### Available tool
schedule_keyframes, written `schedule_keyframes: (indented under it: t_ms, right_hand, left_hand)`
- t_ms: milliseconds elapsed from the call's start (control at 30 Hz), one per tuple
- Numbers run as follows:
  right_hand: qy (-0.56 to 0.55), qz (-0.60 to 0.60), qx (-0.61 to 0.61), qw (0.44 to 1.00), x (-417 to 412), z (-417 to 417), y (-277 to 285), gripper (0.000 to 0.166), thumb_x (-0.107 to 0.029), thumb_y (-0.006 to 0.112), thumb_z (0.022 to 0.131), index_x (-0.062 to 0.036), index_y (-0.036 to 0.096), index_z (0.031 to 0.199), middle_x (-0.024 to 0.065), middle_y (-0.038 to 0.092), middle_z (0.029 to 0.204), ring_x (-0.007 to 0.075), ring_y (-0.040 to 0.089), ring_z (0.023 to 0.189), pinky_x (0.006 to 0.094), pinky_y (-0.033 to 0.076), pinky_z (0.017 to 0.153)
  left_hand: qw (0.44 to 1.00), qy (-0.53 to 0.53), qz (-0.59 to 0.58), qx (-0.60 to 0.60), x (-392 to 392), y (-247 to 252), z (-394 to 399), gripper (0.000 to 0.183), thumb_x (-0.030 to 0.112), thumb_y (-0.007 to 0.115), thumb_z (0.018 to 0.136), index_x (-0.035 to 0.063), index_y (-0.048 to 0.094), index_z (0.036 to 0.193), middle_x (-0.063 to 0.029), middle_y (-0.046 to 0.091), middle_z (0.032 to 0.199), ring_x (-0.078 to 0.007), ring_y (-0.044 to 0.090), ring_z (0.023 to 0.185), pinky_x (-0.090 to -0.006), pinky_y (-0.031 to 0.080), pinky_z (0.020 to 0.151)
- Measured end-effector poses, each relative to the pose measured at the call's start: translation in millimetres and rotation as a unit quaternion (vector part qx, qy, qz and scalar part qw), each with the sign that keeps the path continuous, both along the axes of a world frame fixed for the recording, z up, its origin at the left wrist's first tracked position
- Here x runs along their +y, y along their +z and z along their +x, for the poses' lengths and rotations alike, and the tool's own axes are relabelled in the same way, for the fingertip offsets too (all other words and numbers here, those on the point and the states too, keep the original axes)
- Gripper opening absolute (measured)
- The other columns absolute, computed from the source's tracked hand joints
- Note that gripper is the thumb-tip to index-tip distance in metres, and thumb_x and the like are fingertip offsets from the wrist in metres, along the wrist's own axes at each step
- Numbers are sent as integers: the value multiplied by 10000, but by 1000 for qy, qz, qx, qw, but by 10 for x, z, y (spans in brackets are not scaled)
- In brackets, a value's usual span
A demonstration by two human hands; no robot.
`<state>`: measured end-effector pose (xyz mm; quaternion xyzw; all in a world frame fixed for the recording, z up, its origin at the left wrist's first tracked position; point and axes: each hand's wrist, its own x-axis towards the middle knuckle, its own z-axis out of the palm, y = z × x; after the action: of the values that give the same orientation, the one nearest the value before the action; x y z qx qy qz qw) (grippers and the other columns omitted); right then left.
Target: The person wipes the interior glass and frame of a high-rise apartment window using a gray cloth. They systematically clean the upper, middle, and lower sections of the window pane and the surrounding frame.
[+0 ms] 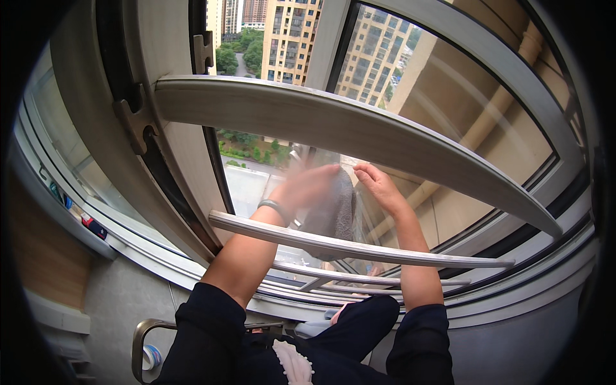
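A grey cloth [344,207] hangs beyond the light metal bars of the window. My left hand [308,187], blurred by movement and wearing a bangle [274,208] at the wrist, overlaps the cloth and appears to grip its upper part. Close to the cloth's top edge is my right hand [382,185], its fingers bent; whether they pinch anything is hard to make out. Both forearms pass behind the narrow bar [356,245] and below the broad bar [327,110]. Behind the hands is window glass [423,202].
A framed window sash [481,86] is at the right. Metal latch pieces [139,120] sit on the left frame. Below are a bent metal tube [139,337] and a white tub [151,357]. Tall buildings [288,38] stand far outside. A dark, folded item [94,226] lies by the left sill.
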<state>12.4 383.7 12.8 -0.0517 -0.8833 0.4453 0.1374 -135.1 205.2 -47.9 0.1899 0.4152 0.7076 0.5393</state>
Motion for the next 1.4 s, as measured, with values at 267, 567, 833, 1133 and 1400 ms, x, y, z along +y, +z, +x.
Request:
schedule_keyframes:
  t_ms: [267, 567, 833, 1133, 1400]
  right_hand:
    - [96, -123, -40, 987, -291, 68, 90, 690, -401, 747, 852, -25, 499, 1375, 86, 575, 1305, 196, 541, 1185, 322, 418, 1019]
    - [35, 167, -164, 972, -358, 108, 162, 337, -285, 701, 859, -38, 685, 1086, 206, 693, 938, 308, 660, 897, 392, 510, 823]
    - [40, -339, -34, 939, -253, 136, 134, 333, -149, 604, 919, -3, 605, 1218, 55, 656, 1097, 161, 643, 926, 303, 527, 808]
    - [-91, -640, 128, 752, -570, 1450, 223, 240, -135, 586, 931, 11, 611, 1120, 103, 676, 1055, 203, 653, 973, 349, 535, 888]
    - [-287, -477, 267, 787, -1216, 3028, 305, 445, -129, 566, 912, 32, 489, 1320, 139, 602, 1219, 256, 606, 1109, 381, 499, 972]
  left_hand:
    - [989, 23, 102, -104, -8, 230, 72, 250, 334, 550, 991, 101, 640, 1011, 3, 610, 803, -138, 571, 712, -306, 491, 647]
    - [686, 130, -144, 701, -200, 202, 99, 397, 360, 647, 922, 18, 676, 1122, -127, 708, 1050, -184, 655, 945, -356, 516, 814]
    - [690, 282, -237, 623, -202, 559, 222, 330, 280, 524, 940, 43, 667, 1120, -235, 668, 1081, -444, 620, 1003, -468, 507, 837]
    - [808, 316, -49, 495, -49, 612, 248, 229, 211, 636, 951, 27, 600, 1082, -5, 581, 729, -83, 539, 655, -263, 475, 608]
    - [770, 147, -62, 617, -380, 967, 1074, 396, 192, 652, 909, 52, 502, 1248, -120, 660, 811, -227, 648, 727, -357, 518, 679]
